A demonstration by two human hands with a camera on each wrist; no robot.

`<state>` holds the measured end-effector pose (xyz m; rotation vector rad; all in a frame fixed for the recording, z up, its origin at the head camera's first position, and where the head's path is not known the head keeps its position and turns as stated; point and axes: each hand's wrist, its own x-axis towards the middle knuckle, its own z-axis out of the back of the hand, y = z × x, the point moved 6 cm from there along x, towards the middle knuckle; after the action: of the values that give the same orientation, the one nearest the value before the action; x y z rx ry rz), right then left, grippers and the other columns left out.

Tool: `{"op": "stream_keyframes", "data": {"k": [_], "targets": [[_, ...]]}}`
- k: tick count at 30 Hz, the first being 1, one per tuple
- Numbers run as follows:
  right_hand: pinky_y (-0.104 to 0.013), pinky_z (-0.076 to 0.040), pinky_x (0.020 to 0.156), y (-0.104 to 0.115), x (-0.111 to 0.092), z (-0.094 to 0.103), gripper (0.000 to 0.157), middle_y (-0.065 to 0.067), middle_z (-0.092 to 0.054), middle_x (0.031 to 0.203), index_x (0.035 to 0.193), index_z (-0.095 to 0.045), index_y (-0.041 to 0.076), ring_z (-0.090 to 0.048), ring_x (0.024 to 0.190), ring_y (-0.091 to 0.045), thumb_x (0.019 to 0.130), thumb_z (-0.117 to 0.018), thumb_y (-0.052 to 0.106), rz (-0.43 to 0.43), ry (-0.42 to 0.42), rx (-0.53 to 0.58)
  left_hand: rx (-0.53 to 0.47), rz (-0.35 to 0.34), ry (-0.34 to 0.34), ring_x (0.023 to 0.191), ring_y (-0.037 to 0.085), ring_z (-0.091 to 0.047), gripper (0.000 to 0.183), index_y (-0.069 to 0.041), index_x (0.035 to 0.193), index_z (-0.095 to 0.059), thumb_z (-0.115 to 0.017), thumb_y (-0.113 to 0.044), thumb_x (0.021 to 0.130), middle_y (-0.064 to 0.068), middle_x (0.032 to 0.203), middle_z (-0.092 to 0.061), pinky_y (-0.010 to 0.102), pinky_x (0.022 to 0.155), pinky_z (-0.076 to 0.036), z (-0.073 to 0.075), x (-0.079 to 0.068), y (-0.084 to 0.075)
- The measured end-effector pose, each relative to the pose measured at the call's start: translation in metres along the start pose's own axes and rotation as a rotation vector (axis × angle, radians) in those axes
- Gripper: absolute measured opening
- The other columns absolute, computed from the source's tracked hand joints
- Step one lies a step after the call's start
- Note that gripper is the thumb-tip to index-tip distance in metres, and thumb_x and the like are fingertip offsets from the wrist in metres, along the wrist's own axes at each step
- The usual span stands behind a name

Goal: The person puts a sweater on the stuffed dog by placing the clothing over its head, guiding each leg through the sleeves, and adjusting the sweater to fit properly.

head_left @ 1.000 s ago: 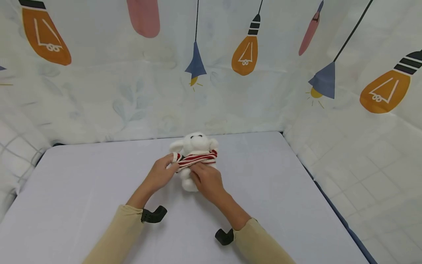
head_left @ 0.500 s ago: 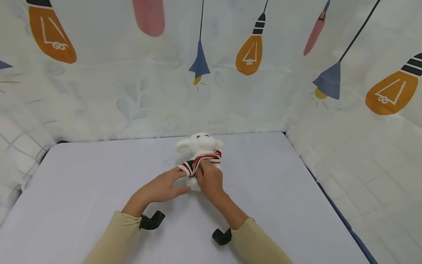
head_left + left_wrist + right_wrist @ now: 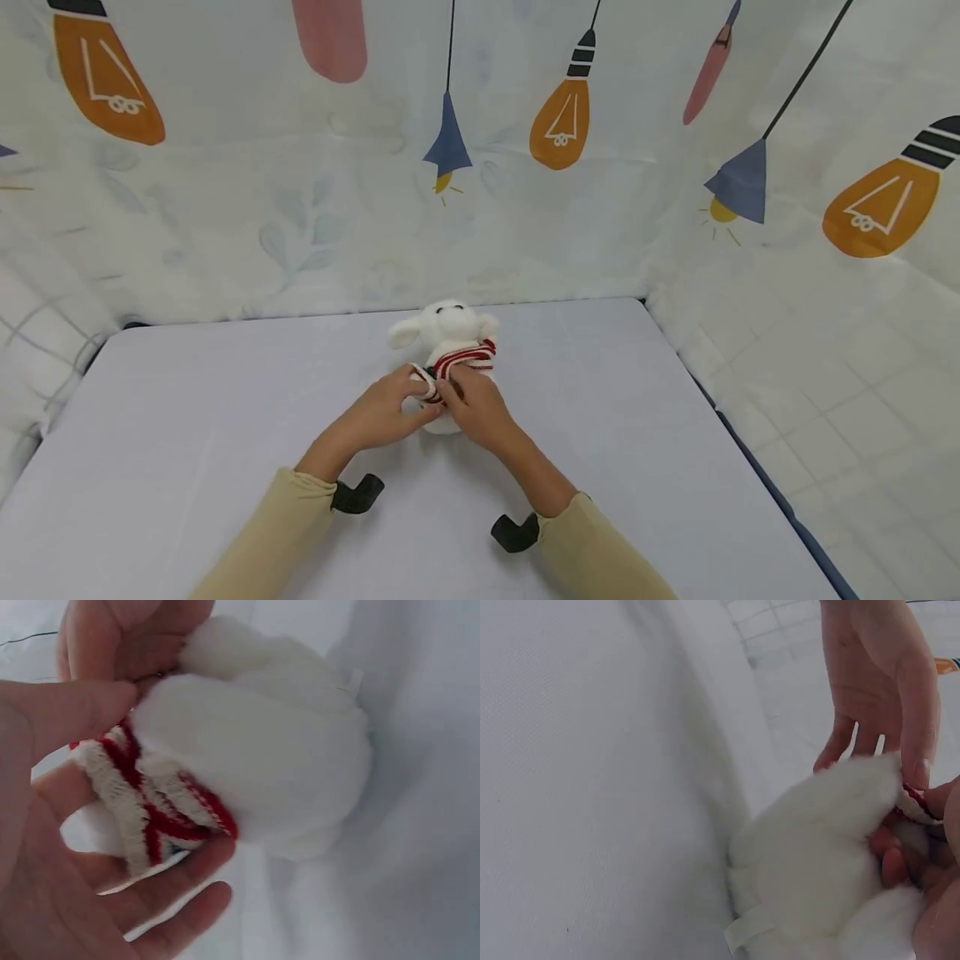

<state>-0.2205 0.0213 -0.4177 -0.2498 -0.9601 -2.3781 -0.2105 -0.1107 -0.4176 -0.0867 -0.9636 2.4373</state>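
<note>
A white plush animal [image 3: 447,329] with floppy ears is propped near the table's far edge, facing the head camera. A red-and-white striped knit garment [image 3: 468,357] wraps its chest. My left hand [image 3: 386,408] holds the garment's left part, its thumb along the lower edge; in the left wrist view several fingers lie under the knit fabric [image 3: 124,787]. Close beside it, my right hand [image 3: 483,408] pinches the garment at the front, fingertips curled in against the plush body [image 3: 802,855]. Both hands hide much of the toy's lower body.
A pale cloth covers the table [image 3: 187,417]. Behind it hangs a white curtain [image 3: 360,233] printed with bulbs and lamps. Each wrist carries a black camera mount [image 3: 358,493].
My left hand has slid from the garment's upper left side down to its lower edge, and its thumb now meets the right hand's fingers. The right hand stays at the front of the garment.
</note>
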Motion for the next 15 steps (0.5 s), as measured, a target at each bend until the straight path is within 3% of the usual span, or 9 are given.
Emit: {"op": "stream_keyframes", "data": {"k": [3, 6, 9, 13, 15], "targets": [[-0.017, -0.033, 0.053, -0.002, 0.001, 0.001, 0.028, 0.001, -0.044, 0.065, 0.072, -0.045, 0.011, -0.038, 0.058, -0.005, 0.097, -0.055, 0.015, 0.004, -0.069, 0.034, -0.003, -0.018, -0.069, 0.073, 0.012, -0.053, 0.024, -0.018, 0.071, -0.057, -0.066, -0.028, 0.091, -0.001, 0.084, -0.053, 0.025, 0.064, -0.044, 0.001, -0.001, 0.002], [-0.017, -0.035, 0.052, -0.005, 0.002, 0.003, 0.028, 0.000, -0.045, 0.064, 0.071, -0.044, 0.010, -0.039, 0.057, -0.005, 0.095, -0.057, 0.012, 0.000, -0.155, 0.079, -0.099, -0.019, -0.122, 0.059, 0.007, -0.048, 0.041, -0.014, 0.062, -0.040, -0.065, -0.026, 0.093, -0.002, 0.069, -0.046, 0.022, 0.054, -0.040, 0.003, -0.002, 0.004], [-0.018, -0.043, 0.055, -0.009, 0.001, 0.005, 0.021, -0.005, -0.052, 0.069, 0.077, -0.050, 0.006, -0.047, 0.060, -0.006, 0.097, -0.055, 0.011, -0.052, -0.205, 0.262, -0.257, 0.023, -0.151, 0.051, 0.006, -0.043, 0.038, -0.012, 0.064, -0.047, -0.060, -0.029, 0.096, -0.003, 0.061, -0.044, 0.023, 0.048, -0.037, 0.006, -0.003, 0.009], [-0.023, -0.053, 0.064, -0.012, -0.001, 0.002, 0.021, -0.018, -0.060, 0.083, 0.097, -0.056, 0.000, -0.060, 0.068, -0.013, 0.102, -0.047, 0.018, -0.190, -0.142, 0.558, -0.442, 0.101, -0.191, 0.047, 0.009, -0.041, 0.033, -0.007, 0.082, -0.064, -0.052, -0.032, 0.100, 0.003, 0.053, -0.045, 0.026, 0.045, -0.036, 0.010, -0.004, 0.018], [-0.023, -0.053, 0.065, -0.013, 0.000, -0.001, 0.023, -0.021, -0.061, 0.087, 0.102, -0.055, -0.001, -0.061, 0.069, -0.014, 0.103, -0.046, 0.020, -0.239, -0.060, 0.602, -0.511, 0.137, -0.219, 0.047, 0.011, -0.043, 0.037, -0.002, 0.086, -0.065, -0.048, -0.032, 0.102, 0.005, 0.053, -0.047, 0.028, 0.046, -0.038, 0.012, -0.005, 0.023]]}}
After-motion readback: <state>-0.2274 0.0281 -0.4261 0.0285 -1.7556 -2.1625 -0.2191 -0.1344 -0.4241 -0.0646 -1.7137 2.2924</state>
